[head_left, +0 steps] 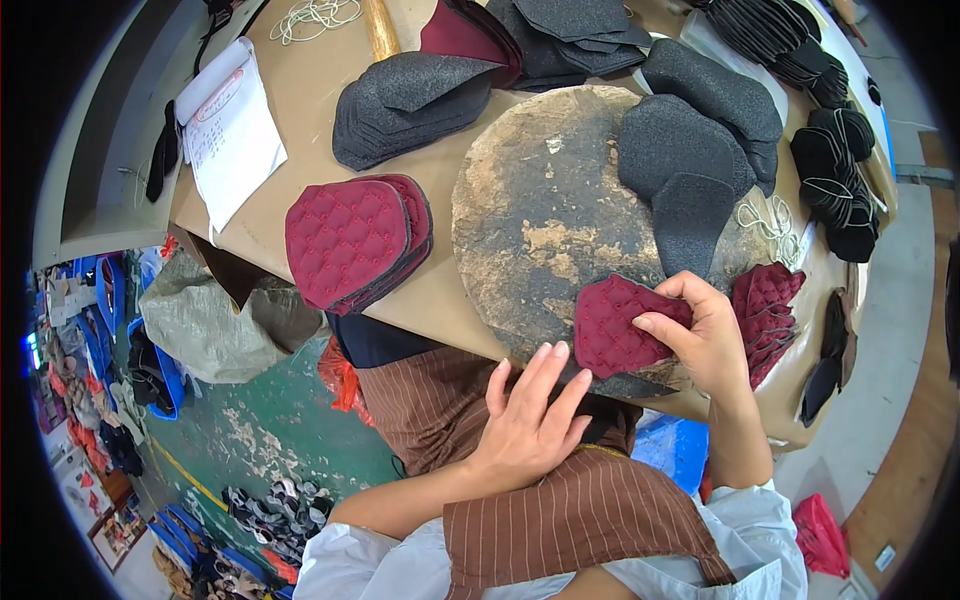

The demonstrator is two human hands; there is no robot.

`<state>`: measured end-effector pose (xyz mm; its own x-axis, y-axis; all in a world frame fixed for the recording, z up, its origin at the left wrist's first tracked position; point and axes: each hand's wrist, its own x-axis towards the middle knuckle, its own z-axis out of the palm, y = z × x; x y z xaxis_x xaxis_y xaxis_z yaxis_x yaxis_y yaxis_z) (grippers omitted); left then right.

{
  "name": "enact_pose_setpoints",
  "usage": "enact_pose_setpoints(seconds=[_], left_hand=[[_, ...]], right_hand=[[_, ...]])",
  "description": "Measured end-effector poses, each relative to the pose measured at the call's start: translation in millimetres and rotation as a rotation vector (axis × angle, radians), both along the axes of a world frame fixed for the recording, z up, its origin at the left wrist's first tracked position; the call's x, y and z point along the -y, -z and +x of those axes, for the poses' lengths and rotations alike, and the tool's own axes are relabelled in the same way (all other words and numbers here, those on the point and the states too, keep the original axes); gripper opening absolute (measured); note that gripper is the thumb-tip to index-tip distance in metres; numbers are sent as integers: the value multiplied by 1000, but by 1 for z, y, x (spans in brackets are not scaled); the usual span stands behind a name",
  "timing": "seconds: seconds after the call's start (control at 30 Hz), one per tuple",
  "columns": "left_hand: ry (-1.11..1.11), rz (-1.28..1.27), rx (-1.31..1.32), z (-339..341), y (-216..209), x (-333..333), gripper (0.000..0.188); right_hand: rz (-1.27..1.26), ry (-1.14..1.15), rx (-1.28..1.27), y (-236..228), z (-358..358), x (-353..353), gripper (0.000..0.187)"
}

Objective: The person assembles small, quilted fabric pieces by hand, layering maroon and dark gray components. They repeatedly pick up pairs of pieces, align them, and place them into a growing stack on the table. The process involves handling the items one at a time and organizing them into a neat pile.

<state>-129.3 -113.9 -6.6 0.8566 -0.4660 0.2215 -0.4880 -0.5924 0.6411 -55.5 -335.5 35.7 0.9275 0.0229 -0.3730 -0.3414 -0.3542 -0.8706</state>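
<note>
Between the thumb and fingers of my right hand (708, 335) is a maroon quilted fabric piece (622, 328), rounded at its left and narrower toward my grip. It lies over the near edge of a worn round block (530, 220). My left hand (535, 415) is just left of and below the piece, empty, its fingers stretched out toward the block's edge. Dark grey felt-like pieces (672, 150) rest on the block's right part, one narrow end pointing toward my right hand. To the left, a neat stack of maroon quilted pieces (350, 240) sits at the table edge.
More maroon quilted pieces (768, 318) fan out right of my hand. Grey pieces (410, 105) are stacked behind the block, near a wooden handle (380, 30). Bundled black pieces (838, 180) line the right side. A paper pad (228, 135) lies far left; white cord (772, 228) is at right.
</note>
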Motion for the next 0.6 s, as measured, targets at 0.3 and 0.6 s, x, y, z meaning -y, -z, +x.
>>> enact_pose_setpoints(seconds=[0.3,0.6], left_hand=[[191,402,71,29,-12,21,87],[142,497,71,34,-22,37,82]], right_hand=[[-274,-88,177,-11,-2,-5,16],[-230,137,-64,-9,-10,7,16]])
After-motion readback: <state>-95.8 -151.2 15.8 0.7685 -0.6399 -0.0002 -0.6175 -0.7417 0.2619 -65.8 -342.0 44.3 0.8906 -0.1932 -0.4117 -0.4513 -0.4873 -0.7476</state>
